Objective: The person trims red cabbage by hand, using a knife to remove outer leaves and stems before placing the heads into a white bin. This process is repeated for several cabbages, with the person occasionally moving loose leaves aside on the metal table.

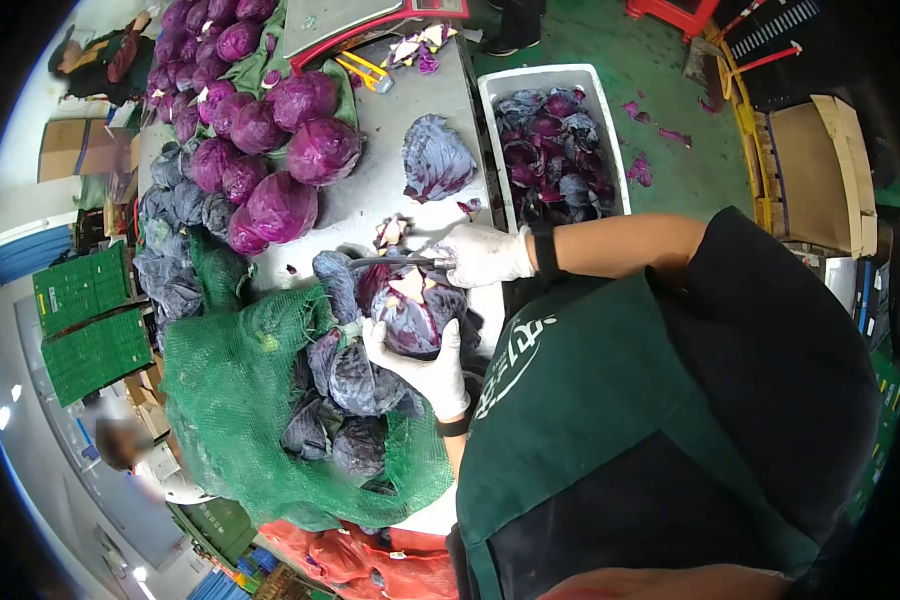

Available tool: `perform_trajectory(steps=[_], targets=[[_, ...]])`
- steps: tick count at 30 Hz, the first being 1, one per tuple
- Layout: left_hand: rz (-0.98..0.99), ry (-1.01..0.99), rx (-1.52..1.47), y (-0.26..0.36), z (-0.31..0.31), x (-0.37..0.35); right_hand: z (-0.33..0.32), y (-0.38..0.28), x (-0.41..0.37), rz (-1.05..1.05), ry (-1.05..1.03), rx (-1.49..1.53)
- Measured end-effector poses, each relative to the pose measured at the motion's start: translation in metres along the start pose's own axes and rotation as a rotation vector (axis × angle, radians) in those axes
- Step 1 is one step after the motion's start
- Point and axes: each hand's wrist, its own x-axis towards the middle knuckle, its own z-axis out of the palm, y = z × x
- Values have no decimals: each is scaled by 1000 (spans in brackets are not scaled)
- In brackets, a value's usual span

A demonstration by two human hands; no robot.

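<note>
A red cabbage (410,309) with pale cut leaf stubs on top rests at the near edge of the metal table. Cupped around its side, my gloved left hand (427,368) grips it with thumb and fingers spread. My gloved right hand (478,255) is closed on a knife (395,261), whose dark blade lies across the cabbage's top. A cut stub piece (392,232) is just beyond the blade. Beside my left hand, an open green mesh bag (240,375) holds several untrimmed cabbages (363,380). A loose outer leaf (438,158) lies farther along the table.
Shiny trimmed cabbages (325,150) are piled at the far side, near a scale (335,25) and a yellow utility knife (366,72). A white foam box (615,150) of discarded leaves stands right of the table. Red mesh bags (355,560) lie below; other people are in the background.
</note>
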Motion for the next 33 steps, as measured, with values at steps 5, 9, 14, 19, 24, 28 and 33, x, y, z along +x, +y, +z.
perform_trajectory(steps=[5,9,14,19,24,28,33], targets=[[19,-134,253,18,12,28,-24,-15,-9,18,55,-401],[57,-112,239,3,16,31,-36,-42,-15,83,-50,-502],[-32,-148,346,9,15,37,-9,-33,-18,-51,-58,-669],[22,-257,481,14,13,45,-9,-37,-19,-62,22,-648],[107,-210,536,22,24,53,-13,-39,-12,78,-55,-814],[122,-136,579,25,34,51,-12,-33,-4,137,-104,-841],[93,-93,560,20,36,49,-11,-31,3,85,-91,-878]])
